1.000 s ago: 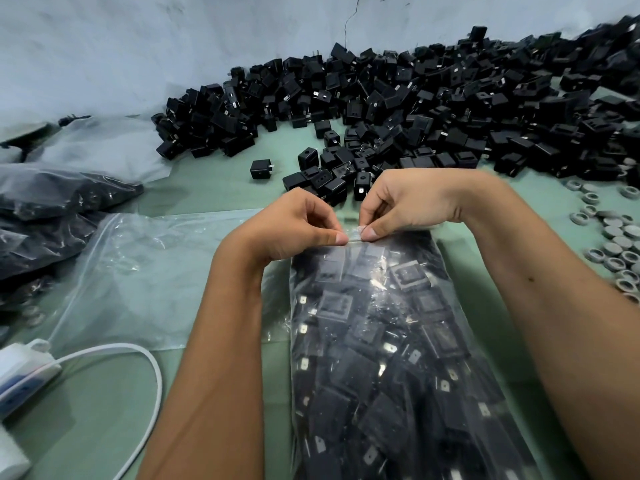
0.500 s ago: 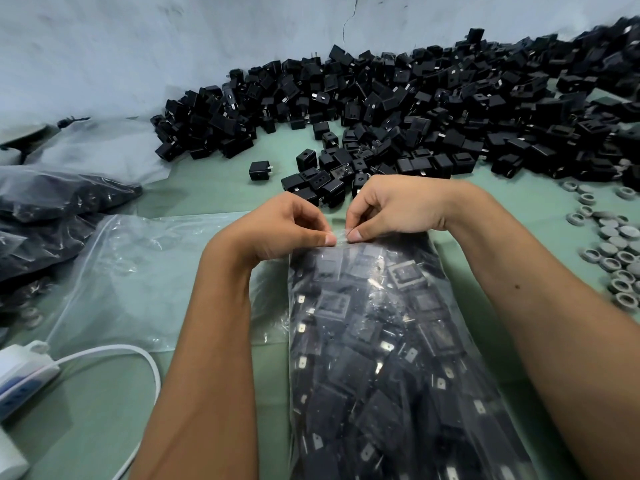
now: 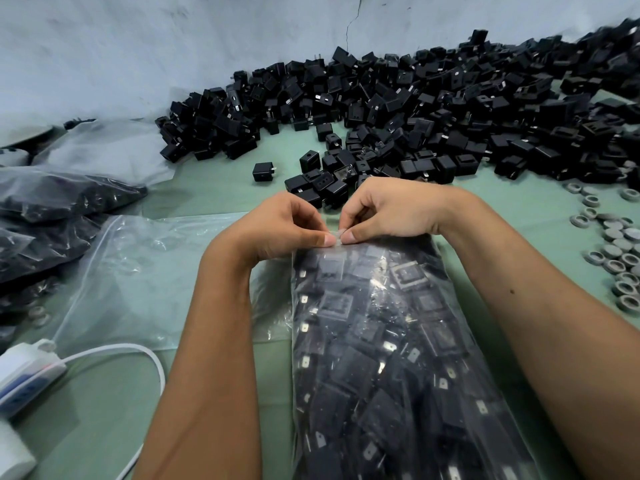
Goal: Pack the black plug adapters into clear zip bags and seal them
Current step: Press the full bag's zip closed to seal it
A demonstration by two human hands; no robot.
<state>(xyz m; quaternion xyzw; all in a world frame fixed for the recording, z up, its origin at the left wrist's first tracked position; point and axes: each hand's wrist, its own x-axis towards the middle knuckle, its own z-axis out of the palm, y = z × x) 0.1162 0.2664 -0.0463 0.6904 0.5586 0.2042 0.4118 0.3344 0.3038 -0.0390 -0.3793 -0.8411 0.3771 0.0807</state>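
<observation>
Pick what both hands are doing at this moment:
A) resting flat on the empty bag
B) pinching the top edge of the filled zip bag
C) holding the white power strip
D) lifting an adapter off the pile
B: the left hand and right hand pinch the top edge of the filled zip bag, thumbs nearly meeting.

filled bag (image 3: 388, 341) lies before adapter pile (image 3: 433, 109); empty bag (image 3: 138, 271) to its left.

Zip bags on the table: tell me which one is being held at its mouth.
The full zip bag in the middle, packed with adapters: the left hand and right hand pinch its top edge. The empty bag beside it lies flat, untouched.
</observation>
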